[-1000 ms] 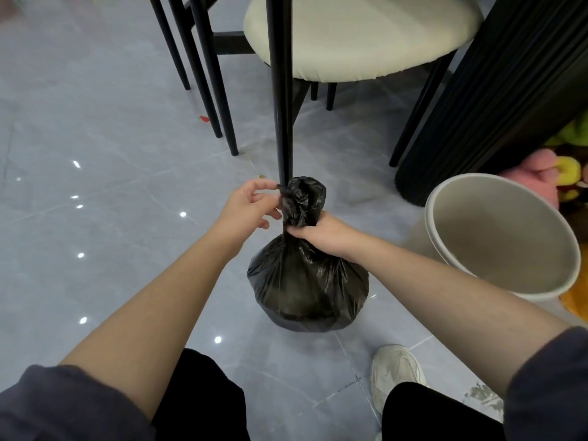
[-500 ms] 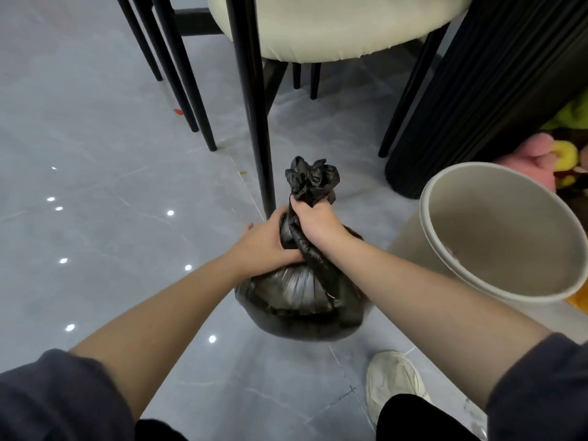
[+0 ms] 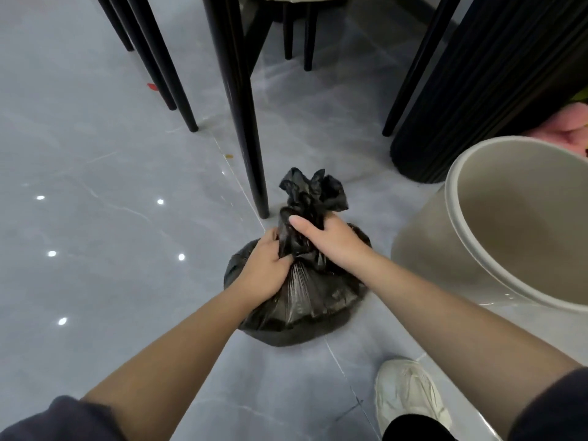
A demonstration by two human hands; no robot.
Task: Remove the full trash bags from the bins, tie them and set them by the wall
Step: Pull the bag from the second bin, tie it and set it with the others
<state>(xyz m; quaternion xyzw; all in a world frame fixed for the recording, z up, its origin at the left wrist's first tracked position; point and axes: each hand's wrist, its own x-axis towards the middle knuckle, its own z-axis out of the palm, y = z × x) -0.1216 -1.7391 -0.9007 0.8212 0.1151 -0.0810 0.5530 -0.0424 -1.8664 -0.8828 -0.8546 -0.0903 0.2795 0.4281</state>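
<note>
A full black trash bag [image 3: 305,307] sits on the grey tiled floor in front of me. Its gathered neck [image 3: 313,192] sticks up in a crumpled bunch. My right hand [image 3: 327,240] is closed around the neck from the right. My left hand [image 3: 265,268] grips the twisted plastic just below it on the left side. The beige bin [image 3: 496,224] stands to the right, its inside bare with no bag in it.
Black chair legs [image 3: 245,122] rise just behind the bag, with more legs at the left. A black ribbed table base [image 3: 471,100] stands at the right rear, plush toys [image 3: 569,128] beside it. My white shoe [image 3: 410,393] is near the bag.
The bag went from hanging by its neck to resting on the floor. My left hand moved from the neck's top down onto the bag's shoulder; the view dropped closer.
</note>
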